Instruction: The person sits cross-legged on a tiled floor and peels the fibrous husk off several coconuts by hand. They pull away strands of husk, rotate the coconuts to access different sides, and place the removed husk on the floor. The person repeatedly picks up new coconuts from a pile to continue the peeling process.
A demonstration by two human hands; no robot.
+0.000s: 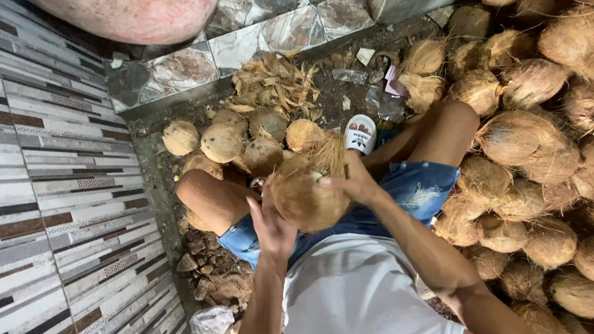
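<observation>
- A person sits low on the floor, knees spread, wearing denim shorts and a white shirt.
- Between the knees, at lap height, sits a husked coconut, brown and fibrous, with loose strands of husk fanning up from its top edge.
- The left hand presses against the near left side of the coconut, palm on the shell; its grip is wrapped part way round the fruit, fingers curved and closed on it.
- The right hand lies over the upper right of the coconut, its grip clamped on the husk fibres at the top, thumb towards the middle.
- Just beyond the knees lies a small cluster of peeled coconuts, paler and rounder, touching one another.
- Behind that cluster sits a heap of torn husk strips, against the foot of a stone-patterned wall.
- To the person's right rises a large pile of unhusked coconuts, reaching from the top edge of the view down past the elbow.
- A white slide sandal shows on one foot, near the husk heap.
- On the person's left stands a striped tiled wall; broken husk pieces lie at its base beside the left thigh.
</observation>
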